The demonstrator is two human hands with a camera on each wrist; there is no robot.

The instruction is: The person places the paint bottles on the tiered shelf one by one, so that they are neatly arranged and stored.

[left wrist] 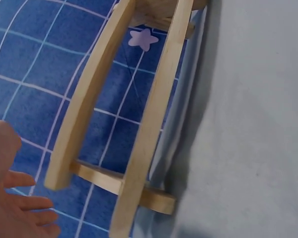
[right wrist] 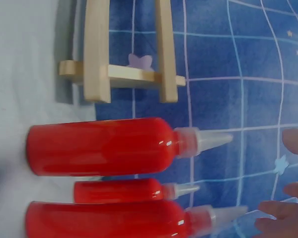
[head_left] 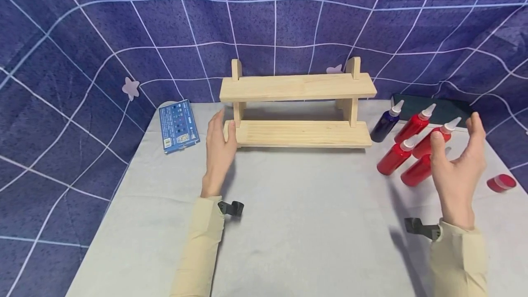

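Desk (head_left: 309, 228), back edge: rack (head_left: 297, 134) stands assembled | near back-right corner: red bottles (head_left: 393, 159) ungripped | left hand (head_left: 220, 148), right hand (head_left: 459, 175): fingers parted from thumbs | handling apparently remains undone

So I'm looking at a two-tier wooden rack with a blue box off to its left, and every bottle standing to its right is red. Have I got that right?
Not quite: one bottle is dark blue, as the head view shows; the others grouped with it are red. The wooden rack does have two tiers, with the blue box to its left.
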